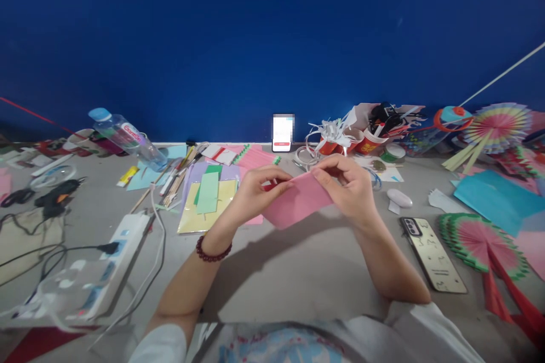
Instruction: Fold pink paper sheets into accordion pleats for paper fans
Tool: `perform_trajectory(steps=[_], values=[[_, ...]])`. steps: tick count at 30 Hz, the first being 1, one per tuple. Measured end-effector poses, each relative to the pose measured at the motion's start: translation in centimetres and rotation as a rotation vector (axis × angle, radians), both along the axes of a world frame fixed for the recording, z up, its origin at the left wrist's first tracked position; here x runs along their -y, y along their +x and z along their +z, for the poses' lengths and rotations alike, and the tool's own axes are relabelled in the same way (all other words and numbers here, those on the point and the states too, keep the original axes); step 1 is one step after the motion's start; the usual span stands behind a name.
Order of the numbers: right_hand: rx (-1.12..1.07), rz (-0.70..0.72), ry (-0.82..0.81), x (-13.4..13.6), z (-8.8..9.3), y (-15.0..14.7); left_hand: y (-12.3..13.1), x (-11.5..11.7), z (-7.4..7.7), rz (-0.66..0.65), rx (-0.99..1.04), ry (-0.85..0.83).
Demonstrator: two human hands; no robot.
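A pink sheet of paper [298, 204] is held above the grey table [306, 272], tilted down toward me. My left hand [255, 193] pinches its upper left edge, fingers closed on the paper. My right hand [347, 184] pinches the upper right edge, fingers curled over the fold. A dark red bead bracelet [213, 252] sits on my left wrist. Behind the hands lie yellow, green and lilac paper sheets [208, 198].
A white power strip [106, 266] with cables lies at left, a glue gun [55, 195] and water bottle [128, 136] beyond it. A phone [434, 255] lies at right beside pink-green paper fans [477, 241]. Cups of tools [366, 136], a standing phone [283, 132], blue paper [494, 198].
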State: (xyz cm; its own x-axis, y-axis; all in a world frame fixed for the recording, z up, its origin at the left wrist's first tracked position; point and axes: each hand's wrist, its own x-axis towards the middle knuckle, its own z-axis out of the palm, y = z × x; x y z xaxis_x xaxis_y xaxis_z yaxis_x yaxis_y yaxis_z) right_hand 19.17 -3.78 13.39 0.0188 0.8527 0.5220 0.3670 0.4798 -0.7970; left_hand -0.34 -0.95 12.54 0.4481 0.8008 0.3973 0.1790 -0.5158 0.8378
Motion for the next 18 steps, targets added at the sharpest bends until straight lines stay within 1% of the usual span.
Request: perform_trajectory(steps=[5,8,14,18], values=[[-0.123,-0.035,-0.076,-1.5,-0.7,1.1,-1.3,-1.2,-0.3,0.046,-0.007,-0.136],[-0.177,-0.072,-0.080,-2.4,-1.3,1.9,-1.7,-1.9,-0.7,0.072,0.028,-0.184],[-0.197,-0.111,-0.080,-3.7,-2.0,3.0,-2.2,-2.9,-1.1,0.148,0.059,-0.183],[-0.216,-0.101,-0.118,-4.2,-2.0,3.2,-2.7,-3.3,-1.1,0.145,0.044,-0.176]])
